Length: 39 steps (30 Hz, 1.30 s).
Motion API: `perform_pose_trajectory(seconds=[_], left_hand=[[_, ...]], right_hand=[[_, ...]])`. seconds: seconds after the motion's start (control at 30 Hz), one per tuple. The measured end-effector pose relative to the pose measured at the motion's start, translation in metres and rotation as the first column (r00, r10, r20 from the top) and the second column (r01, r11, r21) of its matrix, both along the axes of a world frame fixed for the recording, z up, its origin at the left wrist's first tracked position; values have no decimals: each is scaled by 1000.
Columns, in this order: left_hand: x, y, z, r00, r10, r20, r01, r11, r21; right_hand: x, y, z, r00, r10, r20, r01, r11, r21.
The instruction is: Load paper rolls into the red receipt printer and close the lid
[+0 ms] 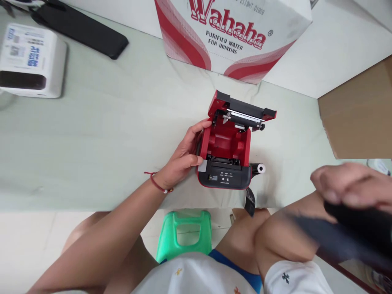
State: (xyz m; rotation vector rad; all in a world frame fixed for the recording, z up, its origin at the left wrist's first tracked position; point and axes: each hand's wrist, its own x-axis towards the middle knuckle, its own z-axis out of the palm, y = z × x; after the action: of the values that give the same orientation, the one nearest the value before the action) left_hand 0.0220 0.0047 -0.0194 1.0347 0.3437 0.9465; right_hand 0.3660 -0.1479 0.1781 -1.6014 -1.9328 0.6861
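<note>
A small red and black printer [225, 179] sits on the cloth-covered table with its lid [245, 108] raised. Inside, its red compartment [225, 143] holds no roll. My left hand [186, 153] grips the printer's left side, the thumb by its front corner and the fingers near the hinge. A black roll with a white core [260, 168] lies against the printer's right side, and a strip of black film [250, 202] hangs over the table edge. Off to the right, my right hand [352, 183] is blurred and closed on a dark, smeared thing [337, 232] of unclear kind.
Behind the printer stands a white and red water carton [232, 53]. A white box-shaped device [33, 61] and a long black object [82, 30] lie at the far left. A brown cardboard box [358, 114] borders the right side. Below is a green stool [168, 241].
</note>
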Motion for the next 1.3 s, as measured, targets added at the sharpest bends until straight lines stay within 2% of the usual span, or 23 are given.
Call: perform_pose_trajectory(seconds=[0.03,0.07,0.13,0.17,0.27,0.33,0.43,0.5,0.67,0.9,1.07,1.3], left_hand=[[0,0,0,1000,-1,3,1,1000,0],[0,0,0,1000,-3,8,3,1000,-3],[0,0,0,1000,-7,16,7,1000,-12],[0,0,0,1000,-6,18,6,1000,-15],[1,0,2,1000,1,17,0,1000,-23],[2,0,3,1000,3,14,-3,1000,-18],[2,1,3,1000,-4,14,4,1000,-9],[2,2,0,1000,-9,12,9,1000,-4],[1,4,-6,1000,-5,-11,5,1000,23],[-1,6,-5,999,-22,-26,23,999,39],[-1,5,-6,1000,-13,-28,14,998,60],[-1,5,-6,1000,-10,-14,11,999,48]], right_hand=[[-3,0,4,965,217,-148,-213,976,45],[-9,5,5,926,329,-186,-333,943,11],[-29,23,4,892,414,-183,-438,891,-117],[-43,35,2,903,396,-167,-421,893,-162],[-89,68,-8,971,239,-23,-236,933,-271],[-114,83,-17,986,142,89,-114,956,-270],[-136,93,-30,958,1,287,62,976,-211],[-142,97,-36,914,-27,405,126,968,-218],[-150,106,-39,830,24,557,190,927,-323],[-157,108,-33,774,55,630,210,918,-338],[-159,107,-28,721,32,692,248,921,-300],[-161,115,-37,739,42,672,243,914,-325]])
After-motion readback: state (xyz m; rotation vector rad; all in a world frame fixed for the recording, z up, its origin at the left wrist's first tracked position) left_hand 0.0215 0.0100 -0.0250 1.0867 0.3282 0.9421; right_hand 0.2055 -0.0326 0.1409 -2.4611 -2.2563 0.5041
